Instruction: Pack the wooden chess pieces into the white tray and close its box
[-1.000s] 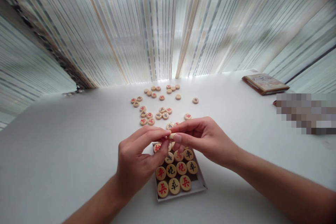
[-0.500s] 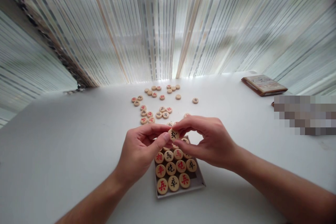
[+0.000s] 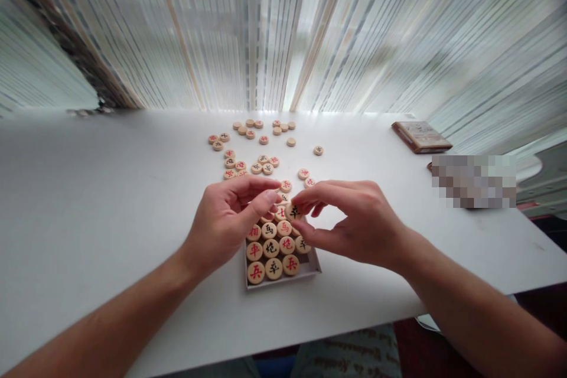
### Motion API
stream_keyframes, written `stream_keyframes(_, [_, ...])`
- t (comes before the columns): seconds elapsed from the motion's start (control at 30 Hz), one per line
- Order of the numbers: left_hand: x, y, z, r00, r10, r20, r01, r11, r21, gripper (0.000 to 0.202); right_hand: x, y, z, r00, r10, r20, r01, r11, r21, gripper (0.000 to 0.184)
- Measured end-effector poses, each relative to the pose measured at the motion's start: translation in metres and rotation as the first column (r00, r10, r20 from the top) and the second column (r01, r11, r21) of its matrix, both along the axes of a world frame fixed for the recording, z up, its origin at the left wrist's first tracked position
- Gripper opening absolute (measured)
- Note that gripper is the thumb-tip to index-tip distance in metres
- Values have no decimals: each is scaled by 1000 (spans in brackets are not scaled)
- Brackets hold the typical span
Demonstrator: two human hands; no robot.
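Observation:
My right hand (image 3: 349, 218) pinches a round wooden xiangqi piece (image 3: 293, 211) with a black character between thumb and forefinger, above the far part of a shallow box (image 3: 283, 281). My left hand (image 3: 225, 221) hovers at the box's left side, thumb and fingers apart, just short of the held piece. Inside the box, pieces lie face up in rows; the nearest row has a red piece (image 3: 256, 272), a black piece (image 3: 273, 268) and another red piece (image 3: 291, 264). The far rows are partly hidden by my hands.
Several loose xiangqi pieces (image 3: 267, 168) lie scattered beyond the box on the white table (image 3: 133, 201). A flat brown-edged box (image 3: 420, 136) rests at the far right, with a pixelated patch beside it. Striped curtains (image 3: 266, 29) hang behind the table.
My left hand has come away from the xiangqi piece, which my right hand now holds alone. The black character has turned closer to upright. The view has tilted down, showing the table's front edge.

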State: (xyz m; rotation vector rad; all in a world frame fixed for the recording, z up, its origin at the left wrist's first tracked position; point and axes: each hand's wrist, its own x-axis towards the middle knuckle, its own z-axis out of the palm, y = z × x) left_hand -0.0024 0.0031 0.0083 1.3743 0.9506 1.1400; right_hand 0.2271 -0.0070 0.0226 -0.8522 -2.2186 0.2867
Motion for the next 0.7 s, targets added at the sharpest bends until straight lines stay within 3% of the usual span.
stream_keyframes(0.13, [1, 1, 1, 999, 46, -14, -45, 998, 37, 10, 17, -22, -6, 999, -32, 41, 39, 983, -178, 6])
stream_keyframes(0.23, [2, 2, -1, 999, 36, -28, -34, 998, 50, 11, 23, -37, -13, 995, -36, 96, 58, 970, -237, 6])
stream_keyframes(0.7, [2, 3, -2, 996, 52, -75, -48, 997, 54, 13, 24, -50, -34, 992, 15, 123, 10, 980, -198, 11])
